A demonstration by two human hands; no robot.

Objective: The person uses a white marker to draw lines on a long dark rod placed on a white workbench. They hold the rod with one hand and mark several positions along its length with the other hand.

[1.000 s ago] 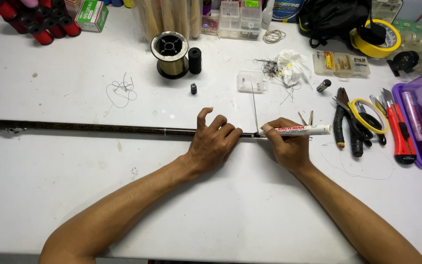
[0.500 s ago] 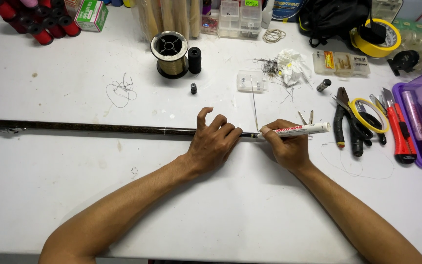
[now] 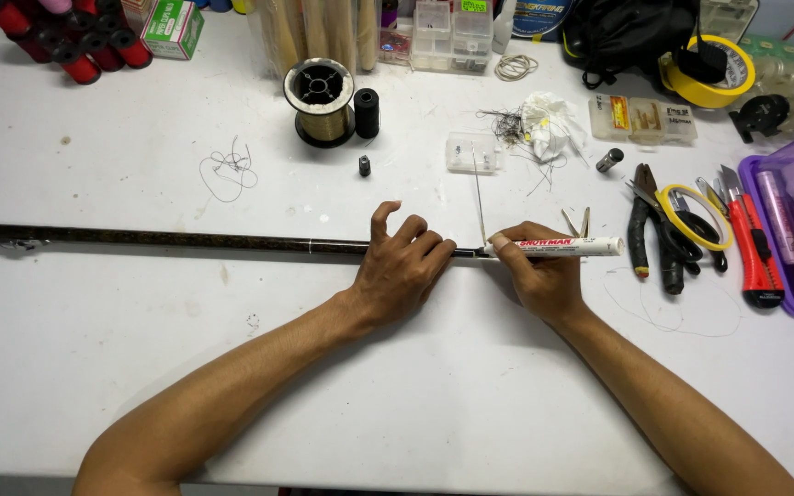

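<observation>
Rod: the dark rod (image 3: 167,240) lies flat on the white table (image 3: 94,367), its long axis running from 9 o'clock to 3 o'clock straight across in front of me.
Rod end: the near end sits at the centre of my view, just at 3 o'clock of my left fingertips.
Left hand: my left hand (image 3: 403,269) is pressed down over the rod, fingers curled across it, thumb lifted toward 12 o'clock; it pins the rod without closing fully round it.
Right hand: my right hand (image 3: 535,272) is closed on the white marker (image 3: 562,246), pinched between thumb and fingers.
Marker: it lies nearly in line with the rod, tip pointing to 9 o'clock and meeting the rod end, cap end toward 3 o'clock.
Nearer hand: the right hand is the closer one to the rod's end; the left is just beside it at 9 o'clock.
Thin wire: a fine straight wire (image 3: 479,197) runs toward 12 o'clock from the meeting point.
Further off: pliers (image 3: 645,225) at 3 o'clock, line spool (image 3: 321,101) at 11 o'clock.
</observation>
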